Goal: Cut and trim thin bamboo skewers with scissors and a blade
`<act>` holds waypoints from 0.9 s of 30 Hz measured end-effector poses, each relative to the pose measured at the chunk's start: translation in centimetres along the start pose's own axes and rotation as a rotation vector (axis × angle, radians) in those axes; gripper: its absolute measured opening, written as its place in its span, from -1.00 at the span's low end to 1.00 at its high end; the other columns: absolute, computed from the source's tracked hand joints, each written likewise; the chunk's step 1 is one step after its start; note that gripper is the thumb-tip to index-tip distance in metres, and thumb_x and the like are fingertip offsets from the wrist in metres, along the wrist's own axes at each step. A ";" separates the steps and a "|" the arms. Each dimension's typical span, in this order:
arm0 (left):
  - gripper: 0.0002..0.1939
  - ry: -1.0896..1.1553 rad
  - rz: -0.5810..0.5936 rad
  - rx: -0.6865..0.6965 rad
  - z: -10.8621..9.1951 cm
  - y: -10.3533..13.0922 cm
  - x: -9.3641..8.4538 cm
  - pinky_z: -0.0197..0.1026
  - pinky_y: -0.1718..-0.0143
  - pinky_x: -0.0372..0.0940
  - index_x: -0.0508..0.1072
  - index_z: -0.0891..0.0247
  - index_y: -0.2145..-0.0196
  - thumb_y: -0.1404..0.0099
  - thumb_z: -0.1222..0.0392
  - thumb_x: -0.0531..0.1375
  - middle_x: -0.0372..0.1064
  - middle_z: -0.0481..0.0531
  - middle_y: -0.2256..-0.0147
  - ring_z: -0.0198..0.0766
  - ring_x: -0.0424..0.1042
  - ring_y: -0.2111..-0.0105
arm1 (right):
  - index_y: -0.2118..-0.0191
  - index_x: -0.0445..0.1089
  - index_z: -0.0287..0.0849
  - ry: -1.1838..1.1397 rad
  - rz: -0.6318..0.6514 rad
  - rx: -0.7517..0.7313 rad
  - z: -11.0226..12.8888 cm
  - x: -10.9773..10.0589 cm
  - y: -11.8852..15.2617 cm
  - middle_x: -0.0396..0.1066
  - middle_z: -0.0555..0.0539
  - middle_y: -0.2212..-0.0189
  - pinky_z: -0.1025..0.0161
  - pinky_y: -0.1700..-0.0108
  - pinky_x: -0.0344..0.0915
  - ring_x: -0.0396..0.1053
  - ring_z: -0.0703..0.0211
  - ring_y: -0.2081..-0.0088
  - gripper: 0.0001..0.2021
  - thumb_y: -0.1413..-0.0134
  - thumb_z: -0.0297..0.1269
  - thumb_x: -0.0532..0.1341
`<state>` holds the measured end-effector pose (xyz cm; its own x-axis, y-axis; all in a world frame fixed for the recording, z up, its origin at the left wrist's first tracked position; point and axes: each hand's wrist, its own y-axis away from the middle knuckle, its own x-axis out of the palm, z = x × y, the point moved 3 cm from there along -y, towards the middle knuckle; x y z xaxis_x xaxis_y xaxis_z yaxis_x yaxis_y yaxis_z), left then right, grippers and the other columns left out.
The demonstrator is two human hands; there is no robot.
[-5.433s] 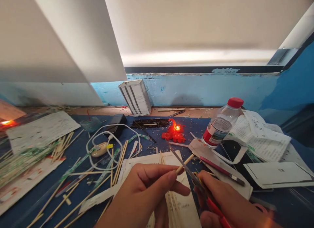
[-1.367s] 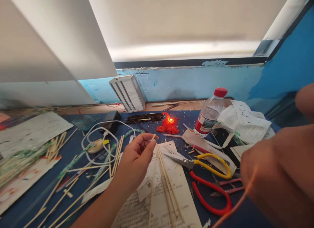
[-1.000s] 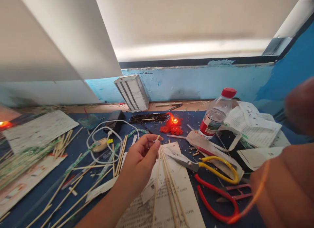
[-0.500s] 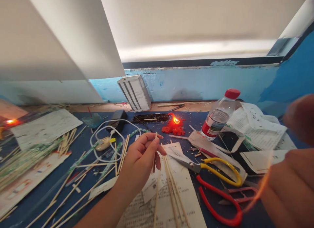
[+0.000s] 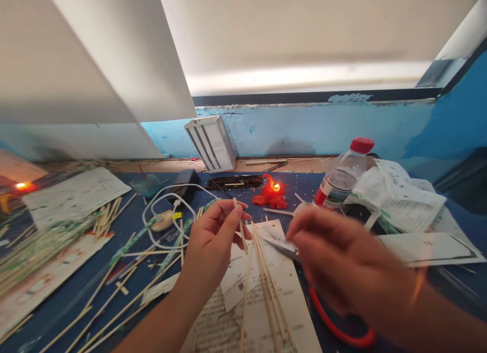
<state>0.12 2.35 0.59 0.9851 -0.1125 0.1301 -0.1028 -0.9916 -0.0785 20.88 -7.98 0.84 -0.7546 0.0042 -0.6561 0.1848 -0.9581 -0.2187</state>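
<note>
Between the thumb and fingers of my left hand point(image 5: 216, 231) is a short thin wooden stick point(image 5: 242, 236), tilted over the printed paper point(image 5: 292, 302). Several long sticks point(image 5: 272, 302) lie on that paper below it. My right hand point(image 5: 335, 256) is smeared by motion above the scissors, and its fingers cannot be made out clearly. Beneath it show the grey scissor blades point(image 5: 279, 244) and a red handle loop point(image 5: 342, 332). A small flame burns on red wax point(image 5: 270, 196) beyond both hands.
A red-capped water bottle point(image 5: 340, 175) stands behind my right hand, beside crumpled papers point(image 5: 407, 201). A white cable point(image 5: 146, 216), a black box point(image 5: 185, 183) and scattered sticks lie left. A striped white box point(image 5: 213, 145) leans by the wall. Another flame point(image 5: 21, 185) glows far left.
My right hand has swept in from the far right to above the scissors, covering their yellow handle. My left hand stays nearly in place, and the stick in it now shows at greater length.
</note>
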 end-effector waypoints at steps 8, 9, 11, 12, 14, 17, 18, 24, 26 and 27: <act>-0.84 -0.007 -0.001 0.015 0.1 0.3 0.1 -0.28 0.53 0.46 0.50 0.23 0.25 -0.36 0.10 0.34 0.48 -0.09 0.39 -0.30 0.51 0.49 | 0.47 0.46 -0.14 0.299 0.358 0.190 2.2 5.6 -2.4 0.55 -0.02 0.55 0.32 0.57 0.00 0.41 0.20 0.58 -0.88 -0.07 -0.36 0.34; -0.83 -0.010 0.005 0.012 0.1 0.3 0.1 -0.28 0.52 0.47 0.50 0.23 0.24 -0.36 0.09 0.34 0.48 -0.08 0.38 -0.29 0.52 0.49 | 0.46 0.46 -0.15 0.308 0.371 0.199 2.1 5.9 -2.3 0.55 -0.02 0.56 0.32 0.58 -0.02 0.41 0.21 0.58 -0.89 -0.08 -0.38 0.32; -0.81 -0.015 0.013 0.007 0.2 0.4 0.2 -0.28 0.51 0.48 0.51 0.23 0.22 -0.37 0.07 0.34 0.49 -0.08 0.37 -0.29 0.53 0.48 | 0.43 0.47 -0.15 0.325 0.399 0.228 1.8 6.2 -2.3 0.55 -0.01 0.55 0.33 0.58 -0.04 0.41 0.23 0.58 -0.88 -0.12 -0.39 0.27; -0.80 -0.016 0.014 0.007 0.3 0.4 0.2 -0.28 0.51 0.48 0.51 0.24 0.21 -0.37 0.06 0.34 0.49 -0.08 0.37 -0.29 0.54 0.48 | 0.43 0.48 -0.15 0.343 0.417 0.245 1.8 6.2 -2.4 0.57 -0.03 0.54 0.32 0.57 -0.05 0.42 0.22 0.58 -0.86 -0.15 -0.39 0.25; -0.79 -0.021 0.014 0.009 0.5 0.3 0.3 -0.28 0.50 0.49 0.51 0.24 0.21 -0.37 0.04 0.34 0.50 -0.08 0.37 -0.29 0.54 0.48 | 0.42 0.50 -0.16 0.391 0.455 0.263 1.7 6.2 -2.7 0.60 -0.10 0.50 0.27 0.55 -0.07 0.47 0.16 0.54 -0.83 -0.19 -0.38 0.22; -0.79 -0.032 0.012 0.011 0.7 0.3 0.3 -0.27 0.49 0.50 0.50 0.23 0.21 -0.38 0.03 0.33 0.50 -0.09 0.37 -0.28 0.56 0.46 | 0.41 0.54 -0.20 0.431 0.481 0.271 2.0 6.4 -2.9 0.63 -0.22 0.44 0.21 0.51 -0.10 0.54 0.02 0.46 -0.80 -0.19 -0.39 0.19; -0.79 -0.036 0.014 0.011 0.7 0.3 0.3 -0.27 0.48 0.51 0.50 0.23 0.21 -0.39 0.03 0.33 0.50 -0.09 0.37 -0.28 0.56 0.46 | 0.40 0.55 -0.21 0.437 0.492 0.273 2.1 6.5 -2.9 0.63 -0.24 0.43 0.20 0.51 -0.11 0.55 -0.01 0.44 -0.80 -0.18 -0.37 0.19; -0.80 -0.034 0.019 0.010 0.8 0.4 0.3 -0.28 0.46 0.52 0.49 0.22 0.21 -0.40 0.04 0.32 0.50 -0.09 0.37 -0.28 0.57 0.44 | 0.40 0.60 -0.24 0.422 0.529 0.290 2.3 6.7 -2.5 0.65 -0.28 0.45 0.23 0.55 -0.16 0.51 0.04 0.51 -0.81 -0.07 -0.33 0.23; -0.81 -0.014 0.014 0.025 0.6 0.5 0.2 -0.29 0.47 0.51 0.50 0.22 0.21 -0.41 0.05 0.32 0.49 -0.09 0.37 -0.29 0.57 0.45 | 0.44 0.57 -0.21 0.376 0.500 0.299 2.1 5.9 -2.5 0.63 -0.18 0.50 0.27 0.57 -0.12 0.44 0.14 0.56 -0.81 -0.06 -0.30 0.23; -0.82 -0.005 0.009 0.033 0.5 0.5 0.2 -0.29 0.47 0.51 0.50 0.21 0.21 -0.41 0.05 0.32 0.49 -0.10 0.37 -0.29 0.57 0.45 | 0.45 0.55 -0.18 0.323 0.470 0.310 1.9 5.4 -2.4 0.61 -0.12 0.53 0.30 0.58 -0.09 0.40 0.20 0.57 -0.83 -0.05 -0.30 0.23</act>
<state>0.34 1.86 0.10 0.9849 -0.1205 0.1243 -0.1068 -0.9879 -0.1121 15.17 -6.18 -0.80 -0.4015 -0.3962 -0.8257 0.2229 -0.9167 0.3315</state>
